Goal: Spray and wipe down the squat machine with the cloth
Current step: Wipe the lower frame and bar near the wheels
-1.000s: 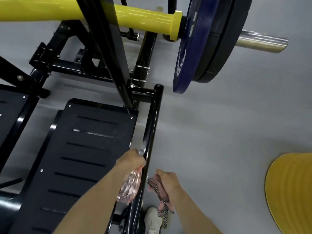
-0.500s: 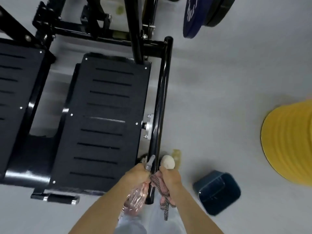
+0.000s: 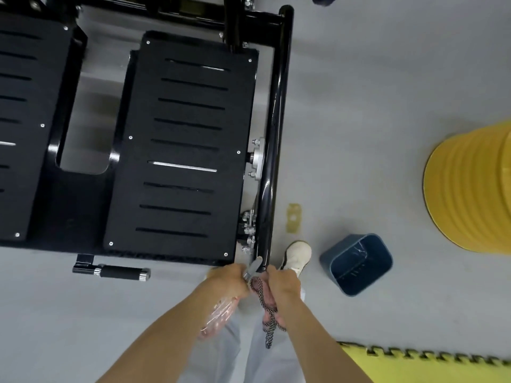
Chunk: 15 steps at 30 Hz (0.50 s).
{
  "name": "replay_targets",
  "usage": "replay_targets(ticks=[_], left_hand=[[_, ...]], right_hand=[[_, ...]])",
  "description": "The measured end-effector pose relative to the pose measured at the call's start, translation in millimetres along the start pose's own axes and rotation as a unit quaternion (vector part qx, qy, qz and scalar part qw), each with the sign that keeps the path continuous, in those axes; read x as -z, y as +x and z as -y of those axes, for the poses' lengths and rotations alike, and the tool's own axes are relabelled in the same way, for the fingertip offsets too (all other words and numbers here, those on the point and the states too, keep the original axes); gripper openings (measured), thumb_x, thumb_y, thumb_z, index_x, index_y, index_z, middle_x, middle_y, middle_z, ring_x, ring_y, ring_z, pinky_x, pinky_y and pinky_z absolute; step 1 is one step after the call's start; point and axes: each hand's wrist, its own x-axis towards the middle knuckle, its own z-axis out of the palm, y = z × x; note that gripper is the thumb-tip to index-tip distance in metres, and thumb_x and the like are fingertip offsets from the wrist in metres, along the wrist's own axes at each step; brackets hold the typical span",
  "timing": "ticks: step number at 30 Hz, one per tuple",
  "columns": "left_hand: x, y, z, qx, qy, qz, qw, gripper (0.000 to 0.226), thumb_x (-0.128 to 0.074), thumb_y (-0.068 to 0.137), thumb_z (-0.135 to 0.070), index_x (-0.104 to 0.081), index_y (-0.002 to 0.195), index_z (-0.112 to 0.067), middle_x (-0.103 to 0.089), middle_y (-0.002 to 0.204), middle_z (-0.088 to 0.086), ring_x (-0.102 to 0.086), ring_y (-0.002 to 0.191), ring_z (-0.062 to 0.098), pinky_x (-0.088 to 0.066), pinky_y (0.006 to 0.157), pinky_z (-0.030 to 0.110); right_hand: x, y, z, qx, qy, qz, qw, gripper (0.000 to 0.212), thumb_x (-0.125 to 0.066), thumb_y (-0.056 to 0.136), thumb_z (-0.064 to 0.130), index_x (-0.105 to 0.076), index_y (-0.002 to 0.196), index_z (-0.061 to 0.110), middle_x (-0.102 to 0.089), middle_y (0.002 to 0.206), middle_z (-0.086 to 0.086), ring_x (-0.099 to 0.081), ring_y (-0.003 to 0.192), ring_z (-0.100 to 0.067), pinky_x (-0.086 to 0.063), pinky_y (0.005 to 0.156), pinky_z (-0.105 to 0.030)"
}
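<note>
The squat machine [image 3: 74, 211] sits on the grey floor straight below, two slotted black footplates [image 3: 182, 150] with a glossy side rail [image 3: 272, 150] down its right edge. Both hands are at the near end of that rail. The left hand [image 3: 231, 277] is wrapped round the clear spray bottle [image 3: 221, 313], nozzle aimed at the rail tip. The right hand [image 3: 282, 283] is clenched on the striped cloth [image 3: 266, 308], just beside the rail (touching it or not, can't tell). No wet sheen shows on the plates, so I'd guess only the rail is being done, with the plates and frame left. A blue bin [image 3: 356, 264] sits to the right.
</note>
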Motion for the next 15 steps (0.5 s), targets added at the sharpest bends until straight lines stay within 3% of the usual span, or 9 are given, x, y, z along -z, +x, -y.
replay_targets(ticks=[3, 6, 10, 13, 15], left_hand=[[2.6, -7.4, -3.9, -0.047, 0.032, -0.051, 0.997, 0.011, -0.061, 0.077, -0.027, -0.053, 0.085, -0.029, -0.066, 0.095, -0.007, -0.063, 0.095, 0.018, -0.047, 0.080, 0.026], [4.5, -10.4, -6.7, -0.063, 0.025, -0.098, 0.993, 0.008, -0.055, 0.082, -0.031, -0.048, 0.083, -0.028, -0.067, 0.098, -0.004, -0.062, 0.099, 0.020, -0.044, 0.086, 0.029], [14.0, -14.8, 4.0, -0.062, -0.098, -0.132, 0.984, 0.032, -0.059, 0.082, -0.029, -0.056, 0.113, -0.036, -0.063, 0.111, -0.009, -0.060, 0.105, 0.019, -0.043, 0.090, 0.028], [26.6, -14.7, 17.6, -0.093, -0.244, -0.196, 0.945, 0.051, -0.065, 0.078, -0.020, -0.053, 0.125, -0.037, -0.066, 0.107, -0.007, -0.062, 0.099, 0.018, -0.049, 0.089, 0.032], [38.7, -17.6, 25.7, -0.104, -0.302, -0.251, 0.914, 0.037, -0.065, 0.082, -0.013, -0.058, 0.112, -0.033, -0.066, 0.090, 0.005, -0.064, 0.083, 0.025, -0.054, 0.078, 0.038]], right_hand=[[-0.7, 1.0, 5.8, 0.008, -0.033, -0.012, 0.999, 0.033, -0.047, 0.094, 0.029, -0.065, 0.082, 0.004, -0.065, 0.075, -0.008, -0.061, 0.067, -0.021, -0.050, 0.066, -0.029], [-1.3, -1.5, 9.6, 0.000, -0.038, -0.014, 0.999, 0.032, -0.047, 0.095, 0.026, -0.064, 0.076, 0.006, -0.060, 0.061, -0.005, -0.056, 0.053, -0.016, -0.049, 0.053, -0.025], [-9.3, -2.7, 9.4, 0.005, -0.019, -0.014, 1.000, 0.032, -0.052, 0.092, 0.030, -0.069, 0.075, 0.009, -0.065, 0.058, -0.005, -0.059, 0.051, -0.019, -0.057, 0.064, -0.035], [-12.6, -3.4, 14.2, 0.017, -0.026, -0.001, 1.000, 0.037, -0.054, 0.092, 0.041, -0.069, 0.079, 0.009, -0.067, 0.073, -0.008, -0.059, 0.065, -0.021, -0.048, 0.065, -0.031], [-11.0, -3.6, 20.6, 0.024, -0.035, -0.001, 0.999, 0.040, -0.056, 0.091, 0.045, -0.066, 0.086, 0.006, -0.065, 0.083, -0.008, -0.057, 0.072, -0.021, -0.042, 0.063, -0.024]])
